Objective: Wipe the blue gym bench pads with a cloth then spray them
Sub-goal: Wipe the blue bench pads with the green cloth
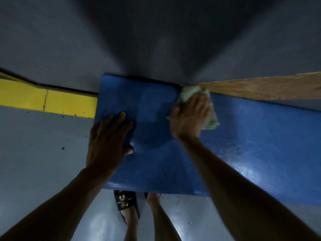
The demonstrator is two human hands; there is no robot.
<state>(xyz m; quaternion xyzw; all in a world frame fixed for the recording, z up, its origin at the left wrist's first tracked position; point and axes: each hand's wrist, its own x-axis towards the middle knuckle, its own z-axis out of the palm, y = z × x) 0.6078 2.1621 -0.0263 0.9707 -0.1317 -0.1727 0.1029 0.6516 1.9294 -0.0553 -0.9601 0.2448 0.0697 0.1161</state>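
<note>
1. Wiping: right hand (188, 117) presses crumpled pale-green cloth (211, 117) onto blue padded vinyl bench (251, 136) far edge, fingers curled over it
2. Left hand (107, 136) flat, fingers straight, denting the soft pad
3. Cloth looks limp, light; best bunched under the palm

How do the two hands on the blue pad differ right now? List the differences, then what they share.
The left hand lies flat with fingers spread, bare on the blue pad; the right hand presses a pale green cloth against it. The left hand rests near the pad's left edge; the right hand is at its far edge. The left hand looks sharp; the right hand is blurred. Both press down on the same pad.
</note>
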